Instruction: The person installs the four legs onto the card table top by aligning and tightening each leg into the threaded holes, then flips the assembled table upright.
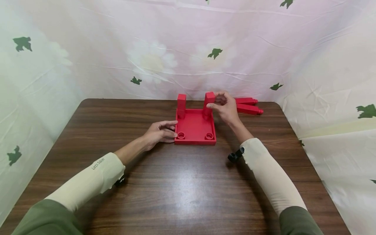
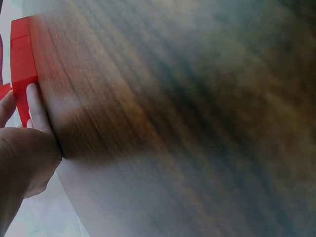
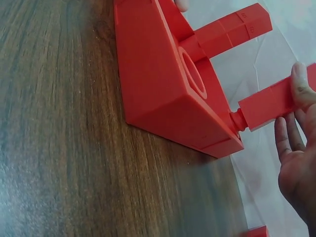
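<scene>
A red square base (image 1: 195,127) with a raised rim lies on the table, round sockets showing at its two near corners. One red leg (image 1: 181,106) stands upright at the far left corner. My right hand (image 1: 225,107) holds another red leg (image 1: 209,101) between thumb and fingers at the far right corner. In the right wrist view, this leg's threaded end (image 3: 239,119) meets the corner, with some thread showing; its depth is hidden. My left hand (image 1: 160,133) grips the base's left side, the thumb at the rim and fingers along the outer wall.
Two more red legs (image 1: 248,108) lie side by side on the table behind my right hand, threaded ends pointing right. The brown wooden table (image 1: 188,182) meets a hanging floral cloth (image 1: 152,58) at the back and sides.
</scene>
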### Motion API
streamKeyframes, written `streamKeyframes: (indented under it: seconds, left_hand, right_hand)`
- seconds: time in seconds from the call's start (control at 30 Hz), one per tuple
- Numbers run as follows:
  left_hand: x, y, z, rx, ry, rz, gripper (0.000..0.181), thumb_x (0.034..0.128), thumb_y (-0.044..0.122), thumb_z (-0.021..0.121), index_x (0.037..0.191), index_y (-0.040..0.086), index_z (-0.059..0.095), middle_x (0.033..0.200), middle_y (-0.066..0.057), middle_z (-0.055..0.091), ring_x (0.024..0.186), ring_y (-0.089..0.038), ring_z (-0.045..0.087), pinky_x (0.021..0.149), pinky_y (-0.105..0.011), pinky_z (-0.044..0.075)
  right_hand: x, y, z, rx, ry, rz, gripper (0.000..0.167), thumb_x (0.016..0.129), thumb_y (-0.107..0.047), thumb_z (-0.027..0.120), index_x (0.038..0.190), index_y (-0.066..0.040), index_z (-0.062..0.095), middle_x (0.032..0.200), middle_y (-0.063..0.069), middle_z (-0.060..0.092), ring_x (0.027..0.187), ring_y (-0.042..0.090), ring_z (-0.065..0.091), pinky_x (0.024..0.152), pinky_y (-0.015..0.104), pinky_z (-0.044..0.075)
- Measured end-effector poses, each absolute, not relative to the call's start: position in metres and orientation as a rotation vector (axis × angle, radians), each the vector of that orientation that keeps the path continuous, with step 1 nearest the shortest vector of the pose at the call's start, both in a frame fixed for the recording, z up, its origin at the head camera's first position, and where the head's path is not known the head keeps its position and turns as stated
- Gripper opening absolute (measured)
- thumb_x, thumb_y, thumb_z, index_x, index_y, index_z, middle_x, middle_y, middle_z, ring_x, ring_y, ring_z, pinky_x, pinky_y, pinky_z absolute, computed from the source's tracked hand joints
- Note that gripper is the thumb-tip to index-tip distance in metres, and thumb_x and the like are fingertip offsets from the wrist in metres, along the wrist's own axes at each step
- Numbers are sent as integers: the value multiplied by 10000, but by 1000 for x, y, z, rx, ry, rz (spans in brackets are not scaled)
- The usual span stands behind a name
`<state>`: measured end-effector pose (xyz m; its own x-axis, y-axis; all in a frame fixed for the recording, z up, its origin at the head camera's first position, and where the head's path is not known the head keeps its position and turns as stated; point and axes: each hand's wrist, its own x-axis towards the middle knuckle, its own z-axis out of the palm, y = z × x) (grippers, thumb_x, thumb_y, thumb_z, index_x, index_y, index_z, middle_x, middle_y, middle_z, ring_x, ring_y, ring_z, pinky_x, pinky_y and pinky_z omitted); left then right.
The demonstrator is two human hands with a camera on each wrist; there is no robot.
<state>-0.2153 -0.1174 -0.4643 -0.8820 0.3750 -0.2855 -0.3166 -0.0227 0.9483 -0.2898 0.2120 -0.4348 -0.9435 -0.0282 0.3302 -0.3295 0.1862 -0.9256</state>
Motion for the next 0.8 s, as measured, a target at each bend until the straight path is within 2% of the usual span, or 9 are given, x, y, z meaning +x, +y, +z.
streamKeyframes:
  seconds: [0.13,0.3,0.4,0.53,0.6,0.7,0.8]
  left_hand:
    - [-215,-117,-464,60,1796,1953,740,973,-147,743,1657,77,568,1391,-146,571,1018,-135,777,944,-426,718]
    - [-216,-118,-464,66,1798,1948,732,982,-138,739,1659,77,564,1401,-156,572,1026,-141,770,945,-432,719]
    - [-217,-119,-465,69,1801,1948,727,984,-135,737,1658,79,567,1400,-157,577,1030,-145,767,941,-429,720]
    - [-218,-119,-465,60,1801,1947,726,984,-136,740,1655,84,573,1393,-149,580,1025,-141,771,938,-424,721]
    - [-217,-119,-465,57,1800,1946,724,985,-133,741,1655,80,571,1388,-146,579,1016,-135,775,939,-425,720]
    - [-217,-119,-466,54,1796,1947,720,987,-133,742,1655,74,570,1380,-141,580,1003,-132,780,938,-427,721]
    - [-217,-118,-466,60,1794,1949,720,988,-133,740,1657,70,566,1376,-140,580,1000,-129,781,938,-428,720]
  right_hand:
    - [-288,214,-434,348,-2196,1868,475,949,20,873,1351,102,635,1109,-143,770,1074,72,733,970,153,620]
    - [-284,217,-432,342,-2172,1906,480,942,5,848,1366,108,649,1152,44,784,1088,140,722,944,158,612]
    - [-284,219,-430,351,-2212,1868,517,952,-25,844,1431,50,663,1191,81,774,1104,181,719,937,156,609]
    - [-285,221,-430,385,-2314,1773,597,989,-99,834,1561,-105,664,1269,71,746,1082,183,688,905,163,594]
    - [-286,222,-430,412,-2345,1743,617,1004,-117,825,1595,-155,653,1313,119,735,1058,185,668,885,182,585]
    - [-287,222,-429,427,-2372,1726,617,1013,-134,821,1604,-172,648,1350,164,721,1042,188,646,873,207,570]
    - [-286,220,-426,417,-2388,1733,621,1015,-149,821,1608,-175,638,1337,105,717,1056,181,630,879,230,555]
